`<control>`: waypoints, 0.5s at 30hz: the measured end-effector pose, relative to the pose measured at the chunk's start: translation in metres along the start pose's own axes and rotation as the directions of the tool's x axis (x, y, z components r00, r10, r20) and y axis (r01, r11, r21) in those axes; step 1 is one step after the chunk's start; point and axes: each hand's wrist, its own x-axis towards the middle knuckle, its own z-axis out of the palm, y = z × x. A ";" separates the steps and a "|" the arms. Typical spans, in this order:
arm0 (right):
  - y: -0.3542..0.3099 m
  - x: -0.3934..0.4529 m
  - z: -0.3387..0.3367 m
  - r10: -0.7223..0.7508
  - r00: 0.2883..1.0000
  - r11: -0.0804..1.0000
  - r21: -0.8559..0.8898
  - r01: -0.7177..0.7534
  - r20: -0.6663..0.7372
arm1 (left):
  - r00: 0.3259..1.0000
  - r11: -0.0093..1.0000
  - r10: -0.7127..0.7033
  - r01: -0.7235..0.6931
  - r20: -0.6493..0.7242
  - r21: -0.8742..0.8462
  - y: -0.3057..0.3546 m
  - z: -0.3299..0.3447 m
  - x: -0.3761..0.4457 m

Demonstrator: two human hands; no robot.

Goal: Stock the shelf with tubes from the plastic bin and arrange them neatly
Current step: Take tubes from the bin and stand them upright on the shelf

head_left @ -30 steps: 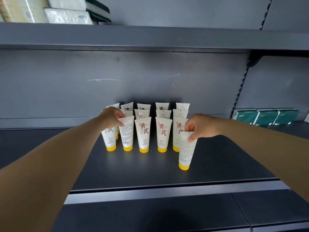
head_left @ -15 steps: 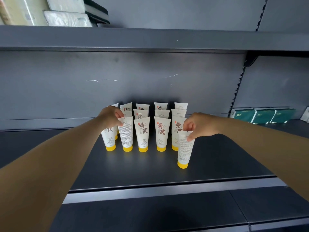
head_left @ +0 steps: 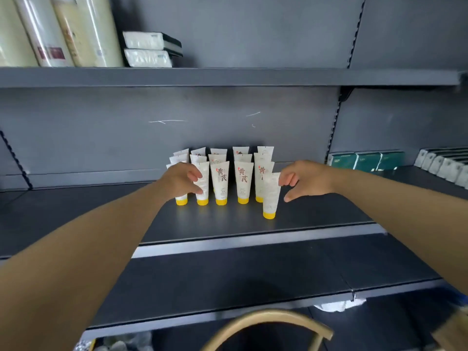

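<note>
Several white tubes with yellow caps (head_left: 243, 179) stand cap-down in rows at the back of the dark shelf (head_left: 324, 214). One more tube (head_left: 270, 196) stands alone in front of the right end of the front row. My left hand (head_left: 181, 182) is at the left end of the front row, finger and thumb spread, their tips touching the left edge of the second tube (head_left: 203, 184). My right hand (head_left: 304, 181) is just right of the lone tube, fingers and thumb apart, not gripping it. I cannot make out a plastic bin.
Green boxes (head_left: 367, 160) and white packs (head_left: 443, 165) lie on the shelf to the right. The upper shelf carries wrapped rolls (head_left: 63, 31) and two stacked packs (head_left: 149, 49). A lower shelf (head_left: 228, 274) juts out below, with a curved wooden chair back (head_left: 266, 323) in front.
Both hands have let go of the tube tops they pinched and spread their fingers. The view has pulled back, showing more of the shelves.
</note>
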 end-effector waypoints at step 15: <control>0.025 -0.170 0.277 0.154 0.889 0.987 -0.031 -0.156 0.431 | 0.851 0.962 -0.225 0.272 0.475 -0.032 -0.149 0.268 -0.270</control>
